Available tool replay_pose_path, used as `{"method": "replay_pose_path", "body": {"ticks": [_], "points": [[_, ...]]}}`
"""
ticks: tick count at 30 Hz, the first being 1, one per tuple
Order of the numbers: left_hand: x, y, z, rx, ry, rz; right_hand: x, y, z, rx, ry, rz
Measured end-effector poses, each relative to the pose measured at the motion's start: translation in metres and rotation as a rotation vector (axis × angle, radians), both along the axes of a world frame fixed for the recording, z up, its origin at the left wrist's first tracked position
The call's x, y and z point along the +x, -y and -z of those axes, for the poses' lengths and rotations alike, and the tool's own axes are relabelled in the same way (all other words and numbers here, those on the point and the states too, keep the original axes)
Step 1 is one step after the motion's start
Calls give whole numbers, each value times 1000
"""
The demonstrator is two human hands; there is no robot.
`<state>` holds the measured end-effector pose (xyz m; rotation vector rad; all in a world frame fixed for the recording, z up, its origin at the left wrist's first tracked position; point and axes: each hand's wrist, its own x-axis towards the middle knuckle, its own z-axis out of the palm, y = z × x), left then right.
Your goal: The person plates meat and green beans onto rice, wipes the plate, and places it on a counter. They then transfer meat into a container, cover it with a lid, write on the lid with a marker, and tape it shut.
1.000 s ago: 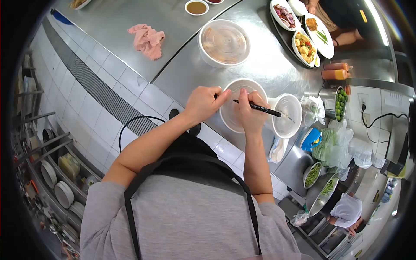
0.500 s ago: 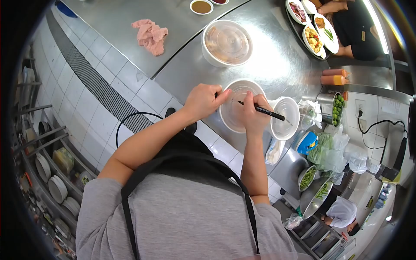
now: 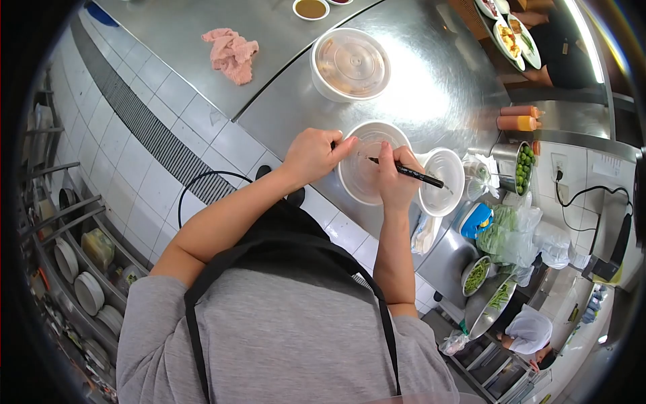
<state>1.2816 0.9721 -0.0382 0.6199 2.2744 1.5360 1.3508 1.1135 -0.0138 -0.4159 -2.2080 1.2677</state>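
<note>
My right hand (image 3: 397,176) is closed round a black marker (image 3: 418,174), its tip at the clear lid of a round white tub (image 3: 363,190). Small dark marks show on that lid near the tip. My left hand (image 3: 313,156) is curled, its thumb at the lid's left edge. A small black piece (image 3: 333,145), which looks like the marker's cap, shows between its fingers. Touching the tub on the right is a smaller lidded tub (image 3: 442,192), under the back end of the marker. Farther up stands another lidded tub (image 3: 350,65) with brownish food inside.
A pink cloth (image 3: 230,55) and a bowl of brown sauce (image 3: 311,8) lie on the steel table (image 3: 282,101). To the right are sauce bottles (image 3: 517,123), a pot of green limes (image 3: 523,168) and bowls of cut greens (image 3: 476,276). A person holds plates of food (image 3: 509,42) at upper right.
The plates at upper right have moved away from the table with the other person. My hands stay almost in place, the marker tip shifting slightly over the lid.
</note>
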Motion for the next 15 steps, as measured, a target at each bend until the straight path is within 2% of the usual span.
{"method": "replay_pose_path", "body": {"ticks": [15], "points": [[1,0,-4,-10,69,3,5,-6,-3,-19,31,56]]}}
